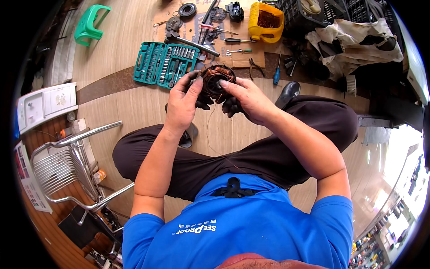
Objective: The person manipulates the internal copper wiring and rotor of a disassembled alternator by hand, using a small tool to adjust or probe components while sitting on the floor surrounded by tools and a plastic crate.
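Note:
Between my hands is a round, dark motor part with copper windings (216, 74), held up over my crossed legs. My left hand (186, 96) grips its left side, fingers curled around it and thumb on the front. My right hand (242, 96) grips the right side, its thumb at the centre and darkened fingers underneath. A thin loose wire (210, 134) hangs from the part down toward my lap. Just beyond my hands an open teal socket set (154, 62) lies on the floor.
Cardboard (246, 60) holds metal parts and tools, with pliers (256, 68) and a blue screwdriver (277, 71) nearby. A yellow jug (266, 36) and black crates (298, 13) sit back right, a green stool (89, 24) back left. A metal chair (58, 170) stands at left.

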